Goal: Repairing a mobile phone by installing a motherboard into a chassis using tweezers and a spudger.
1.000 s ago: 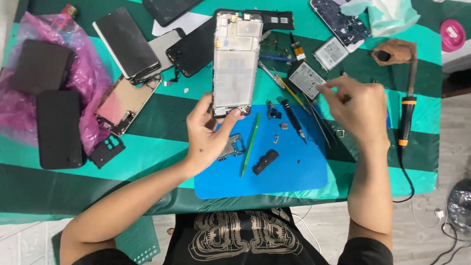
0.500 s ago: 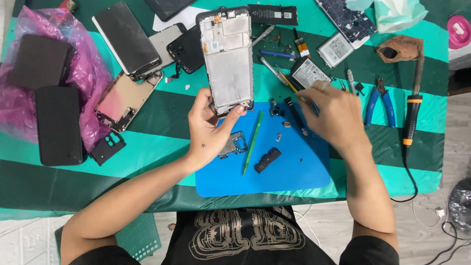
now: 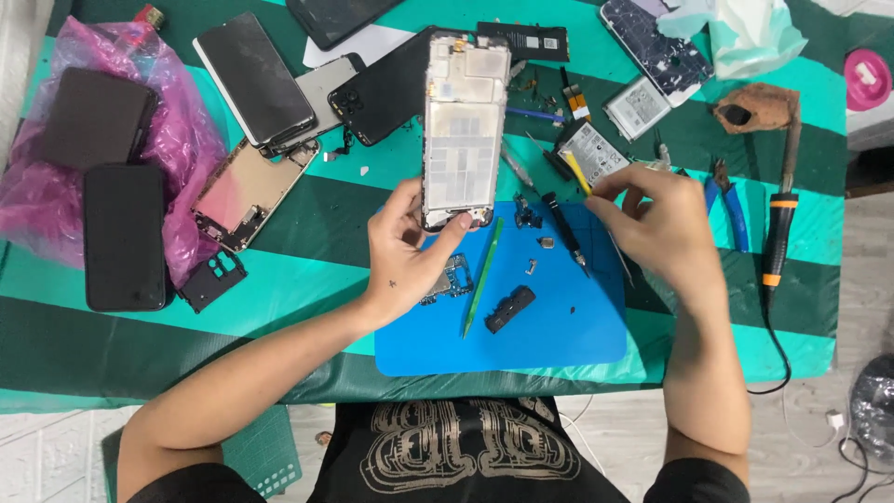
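Observation:
My left hand (image 3: pixel 414 247) grips the lower end of an opened phone frame (image 3: pixel 464 126) and holds it upright above the blue work mat (image 3: pixel 568 321). My right hand (image 3: pixel 661 224) hovers over the mat's right edge and pinches a thin tool with a yellow tip (image 3: pixel 576 171). A green pry stick (image 3: pixel 482 275), a black screwdriver (image 3: pixel 564 230), a small circuit board (image 3: pixel 447 282) and a black plastic part (image 3: pixel 510 308) lie on the mat.
Several phones and back covers (image 3: pixel 256 79) lie at the left, some on a pink bag (image 3: pixel 182 140). Batteries (image 3: pixel 596 149), blue-handled pliers (image 3: pixel 731 210) and a soldering iron (image 3: pixel 780 219) lie at the right. A green striped cloth (image 3: pixel 298 279) covers the table.
My right hand has come back from the table's right side toward the mat and now holds the yellow-tipped tool. My left hand still holds the phone frame up.

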